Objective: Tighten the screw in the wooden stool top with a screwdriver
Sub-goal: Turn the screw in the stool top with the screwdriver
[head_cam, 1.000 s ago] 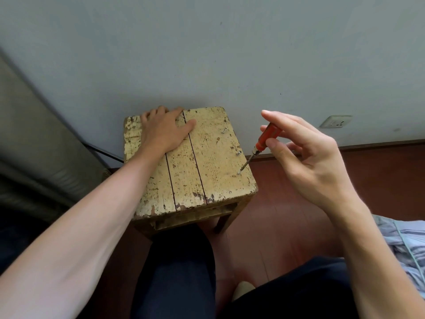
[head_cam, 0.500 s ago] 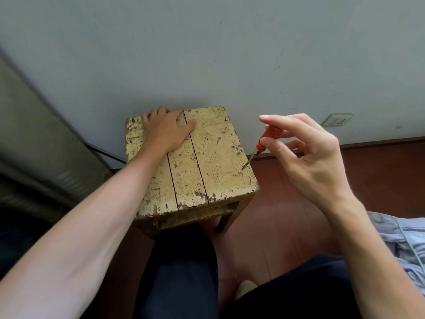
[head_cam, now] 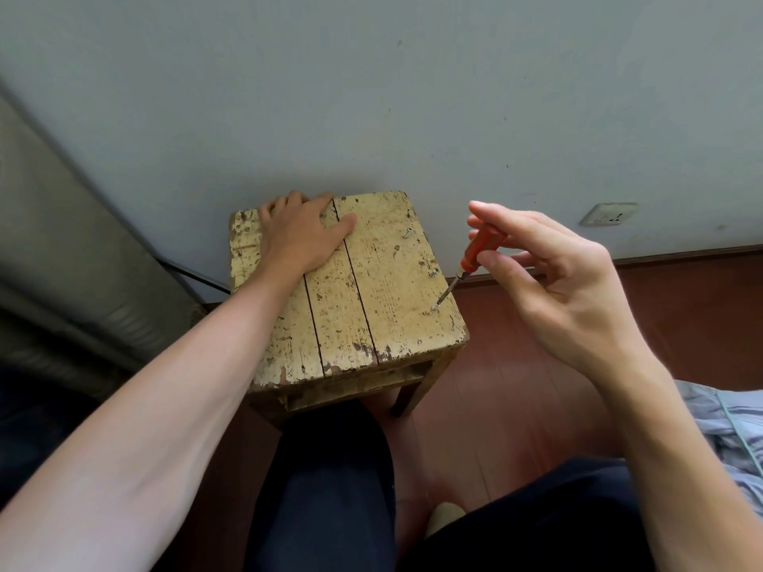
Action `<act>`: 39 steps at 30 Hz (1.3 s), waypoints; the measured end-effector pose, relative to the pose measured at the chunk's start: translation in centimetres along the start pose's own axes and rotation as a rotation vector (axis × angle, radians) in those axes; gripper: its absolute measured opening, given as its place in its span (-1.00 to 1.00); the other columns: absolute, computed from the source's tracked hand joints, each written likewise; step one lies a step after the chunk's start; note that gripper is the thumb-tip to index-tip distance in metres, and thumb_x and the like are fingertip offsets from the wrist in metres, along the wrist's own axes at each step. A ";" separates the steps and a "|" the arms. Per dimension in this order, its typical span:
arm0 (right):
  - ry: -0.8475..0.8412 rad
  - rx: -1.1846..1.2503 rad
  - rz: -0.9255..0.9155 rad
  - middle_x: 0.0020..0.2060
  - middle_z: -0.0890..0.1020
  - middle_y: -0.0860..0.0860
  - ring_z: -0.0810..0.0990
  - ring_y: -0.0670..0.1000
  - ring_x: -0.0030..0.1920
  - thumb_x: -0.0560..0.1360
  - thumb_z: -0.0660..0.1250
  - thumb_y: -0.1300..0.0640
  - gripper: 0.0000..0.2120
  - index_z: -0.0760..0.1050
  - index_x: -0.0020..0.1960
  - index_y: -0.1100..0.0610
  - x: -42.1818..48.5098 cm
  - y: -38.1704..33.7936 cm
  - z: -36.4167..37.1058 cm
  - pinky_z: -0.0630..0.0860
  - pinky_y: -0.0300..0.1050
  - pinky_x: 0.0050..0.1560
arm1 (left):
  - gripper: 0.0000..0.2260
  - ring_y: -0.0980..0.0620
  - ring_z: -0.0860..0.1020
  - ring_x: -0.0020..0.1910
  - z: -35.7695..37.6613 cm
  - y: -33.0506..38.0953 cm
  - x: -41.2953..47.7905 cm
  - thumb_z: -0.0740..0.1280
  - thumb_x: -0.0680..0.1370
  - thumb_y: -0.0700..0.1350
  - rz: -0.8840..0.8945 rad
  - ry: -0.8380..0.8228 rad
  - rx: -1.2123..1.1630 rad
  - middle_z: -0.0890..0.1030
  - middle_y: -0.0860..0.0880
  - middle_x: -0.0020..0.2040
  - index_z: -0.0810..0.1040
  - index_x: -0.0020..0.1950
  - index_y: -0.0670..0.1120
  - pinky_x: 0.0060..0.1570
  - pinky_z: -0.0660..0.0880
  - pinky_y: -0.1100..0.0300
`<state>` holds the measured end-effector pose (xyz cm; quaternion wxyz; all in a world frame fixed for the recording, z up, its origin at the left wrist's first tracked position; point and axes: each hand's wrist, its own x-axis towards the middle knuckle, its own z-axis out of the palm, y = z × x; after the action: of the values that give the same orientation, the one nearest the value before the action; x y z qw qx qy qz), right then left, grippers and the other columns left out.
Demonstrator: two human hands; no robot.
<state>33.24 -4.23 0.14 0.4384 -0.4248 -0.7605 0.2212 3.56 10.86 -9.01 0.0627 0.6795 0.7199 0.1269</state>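
A worn, yellow-painted wooden stool stands against the wall, its top made of three planks. My left hand lies flat on the far left of the top, fingers spread. My right hand pinches the orange handle of a small screwdriver between thumb and fingertips. The thin shaft slants down and left, and its tip rests on a screw near the right edge of the top. Two more screws stick up farther back along the same plank.
The grey wall rises right behind the stool, with a socket low on the right. My legs in dark trousers straddle the stool over a red-brown floor. Pale blue cloth lies at right; a grey ribbed surface at left.
My right fingers have shifted round the screwdriver handle, showing more of the orange grip. The tip stays on the same screw. My left hand has not moved.
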 end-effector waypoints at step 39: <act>-0.031 0.046 0.008 0.24 0.69 -0.14 0.74 0.03 0.24 0.68 0.38 0.26 -0.52 0.55 0.52 -0.12 -0.2 0.3 -0.4 0.67 -0.13 0.17 | -0.30 -0.16 0.34 0.42 0.0 0.1 0.0 0.05 0.52 0.51 -0.010 0.007 -0.005 0.47 -0.10 0.39 0.37 0.55 0.17 0.42 0.17 -0.08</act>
<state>33.72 -4.23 0.05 0.4354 -0.4140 -0.7603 0.2470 3.68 10.82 -8.96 0.0623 0.6752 0.7233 0.1306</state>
